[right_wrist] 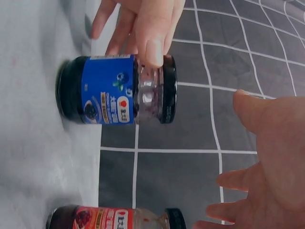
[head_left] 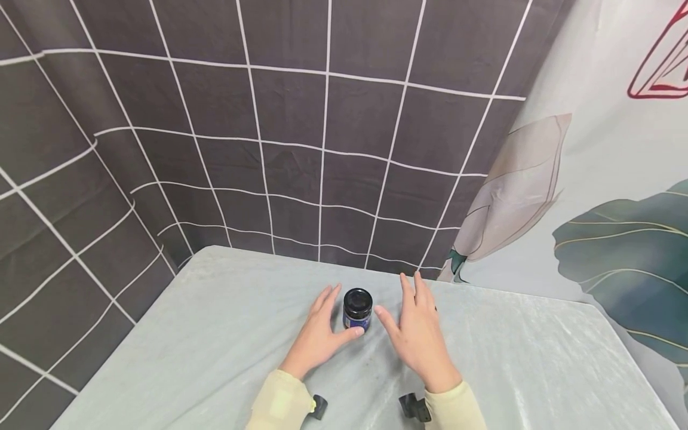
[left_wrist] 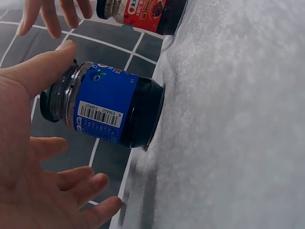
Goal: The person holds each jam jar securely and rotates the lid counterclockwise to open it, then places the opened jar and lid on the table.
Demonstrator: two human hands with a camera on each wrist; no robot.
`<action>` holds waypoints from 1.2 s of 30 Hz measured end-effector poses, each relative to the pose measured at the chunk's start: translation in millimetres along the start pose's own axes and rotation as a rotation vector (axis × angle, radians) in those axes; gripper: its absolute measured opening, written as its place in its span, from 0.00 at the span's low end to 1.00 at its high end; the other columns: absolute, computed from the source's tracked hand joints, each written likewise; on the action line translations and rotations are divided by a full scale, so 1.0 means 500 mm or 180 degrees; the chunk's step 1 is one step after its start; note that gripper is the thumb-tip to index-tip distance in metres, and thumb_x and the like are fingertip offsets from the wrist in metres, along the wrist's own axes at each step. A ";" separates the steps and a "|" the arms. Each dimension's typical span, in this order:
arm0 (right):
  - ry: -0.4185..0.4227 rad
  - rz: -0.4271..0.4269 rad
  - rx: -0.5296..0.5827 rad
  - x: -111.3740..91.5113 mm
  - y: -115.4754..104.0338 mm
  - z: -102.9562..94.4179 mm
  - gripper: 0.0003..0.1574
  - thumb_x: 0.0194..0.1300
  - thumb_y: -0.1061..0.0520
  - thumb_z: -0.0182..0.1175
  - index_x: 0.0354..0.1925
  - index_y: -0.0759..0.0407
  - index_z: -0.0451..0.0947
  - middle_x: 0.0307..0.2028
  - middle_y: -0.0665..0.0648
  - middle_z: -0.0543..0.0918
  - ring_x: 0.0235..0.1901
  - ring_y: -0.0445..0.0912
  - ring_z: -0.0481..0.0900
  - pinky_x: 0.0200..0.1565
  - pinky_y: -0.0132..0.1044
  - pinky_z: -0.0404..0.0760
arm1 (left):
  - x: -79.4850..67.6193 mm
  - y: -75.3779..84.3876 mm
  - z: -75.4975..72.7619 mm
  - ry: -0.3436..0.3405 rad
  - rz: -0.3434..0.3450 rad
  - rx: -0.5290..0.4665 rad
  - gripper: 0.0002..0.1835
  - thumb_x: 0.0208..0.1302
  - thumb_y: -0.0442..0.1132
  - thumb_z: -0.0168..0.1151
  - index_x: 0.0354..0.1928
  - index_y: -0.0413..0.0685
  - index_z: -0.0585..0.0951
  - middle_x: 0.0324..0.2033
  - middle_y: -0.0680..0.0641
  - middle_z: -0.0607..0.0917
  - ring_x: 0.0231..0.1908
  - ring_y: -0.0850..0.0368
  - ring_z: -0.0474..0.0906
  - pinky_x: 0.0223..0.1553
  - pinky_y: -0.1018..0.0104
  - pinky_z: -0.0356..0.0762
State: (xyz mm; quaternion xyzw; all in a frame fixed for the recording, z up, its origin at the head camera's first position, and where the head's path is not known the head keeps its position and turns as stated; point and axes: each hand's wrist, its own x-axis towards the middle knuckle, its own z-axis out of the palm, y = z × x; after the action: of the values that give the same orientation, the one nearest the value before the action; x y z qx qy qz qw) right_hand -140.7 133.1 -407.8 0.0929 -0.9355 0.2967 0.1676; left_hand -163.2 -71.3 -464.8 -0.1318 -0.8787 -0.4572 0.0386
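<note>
A glass jar with a black lid and a blue label (head_left: 357, 303) stands upright on the pale cloth. Dark contents fill its lower part in the left wrist view. My left hand (head_left: 318, 337) is spread around its left side, thumb across the near side and fingers beyond; whether the thumb touches the glass I cannot tell. To the jar's right, my right hand (head_left: 418, 334) hovers with fingers extended, thumb pointing towards the jar and apart from it. A second jar, with a red label (left_wrist: 145, 13), stands beyond the blue one in both wrist views; the head view does not show it.
The table (head_left: 215, 334) wears a light grey, slightly wrinkled cloth. Behind it and at the left hangs a dark curtain with a white grid (head_left: 290, 107); a leaf-patterned pale curtain (head_left: 596, 155) hangs at the right. Black wrist mounts (head_left: 414, 408) sit at both sleeves.
</note>
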 end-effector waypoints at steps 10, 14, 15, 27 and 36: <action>-0.0008 -0.0129 0.0020 0.004 -0.020 0.018 0.49 0.70 0.41 0.60 0.72 0.73 0.58 0.73 0.78 0.53 0.72 0.71 0.52 0.65 0.70 0.59 | 0.005 -0.007 0.005 0.0034 0.0178 -0.0067 0.50 0.56 0.56 0.74 0.75 0.42 0.62 0.71 0.41 0.68 0.70 0.44 0.64 0.69 0.46 0.62; 0.0009 -0.0136 0.0017 0.006 -0.027 0.026 0.48 0.70 0.42 0.60 0.72 0.73 0.59 0.73 0.78 0.54 0.71 0.70 0.53 0.66 0.69 0.59 | 0.007 -0.004 0.006 0.0030 0.0195 -0.0072 0.49 0.56 0.55 0.74 0.74 0.41 0.64 0.70 0.41 0.70 0.69 0.43 0.66 0.68 0.46 0.64; 0.0003 -0.0132 0.0028 0.006 -0.028 0.028 0.48 0.70 0.42 0.60 0.72 0.73 0.59 0.73 0.78 0.54 0.72 0.70 0.53 0.66 0.68 0.59 | 0.008 -0.004 0.007 0.0027 0.0199 -0.0075 0.49 0.56 0.55 0.74 0.74 0.41 0.64 0.69 0.40 0.70 0.69 0.43 0.66 0.68 0.46 0.64; -0.0060 -0.0177 0.0100 0.010 -0.042 0.045 0.48 0.70 0.42 0.61 0.71 0.74 0.59 0.73 0.77 0.55 0.71 0.69 0.54 0.68 0.64 0.59 | 0.010 -0.002 0.015 0.0074 0.0122 -0.0072 0.47 0.56 0.54 0.75 0.73 0.41 0.67 0.67 0.39 0.72 0.68 0.42 0.67 0.68 0.46 0.65; 0.0101 -0.0257 0.0138 0.013 -0.050 0.063 0.44 0.68 0.43 0.63 0.68 0.73 0.65 0.66 0.76 0.65 0.67 0.68 0.62 0.65 0.62 0.63 | 0.013 0.000 0.023 0.0042 0.0086 -0.0015 0.42 0.59 0.48 0.73 0.71 0.40 0.68 0.66 0.37 0.73 0.66 0.40 0.69 0.66 0.44 0.66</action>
State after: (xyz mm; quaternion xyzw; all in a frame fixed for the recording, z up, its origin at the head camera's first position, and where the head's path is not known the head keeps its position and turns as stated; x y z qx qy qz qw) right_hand -147.8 94.1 -416.4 0.1295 -0.9216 0.3113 0.1922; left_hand -169.1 -60.8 -470.2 -0.1408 -0.8755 -0.4595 0.0503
